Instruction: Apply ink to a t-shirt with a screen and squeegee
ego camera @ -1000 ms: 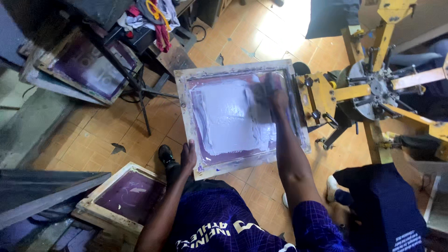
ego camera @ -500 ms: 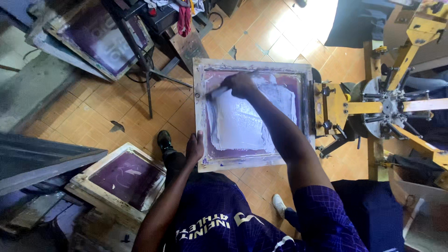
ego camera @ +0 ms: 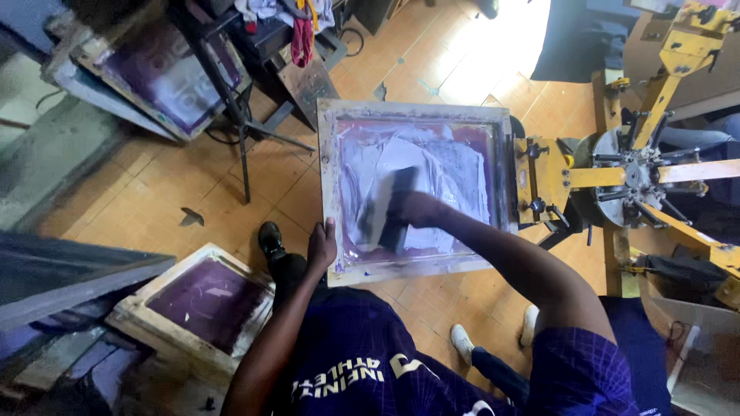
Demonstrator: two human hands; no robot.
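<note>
Right hand [ego camera: 420, 208] gripping dark squeegee [ego camera: 389, 212], seemingly rubber-edged, left hand [ego camera: 322, 245] on wooden frame [ego camera: 416, 110]

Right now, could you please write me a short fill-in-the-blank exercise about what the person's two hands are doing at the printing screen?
1. The right hand grips a dark ____ on the mesh.
2. The left hand rests on the screen frame's near ____ corner.
3. The frame is clamped to a ____-coloured press.
4. A second purple screen lies on the ____.

Missing words: squeegee; left; yellow; floor
</note>
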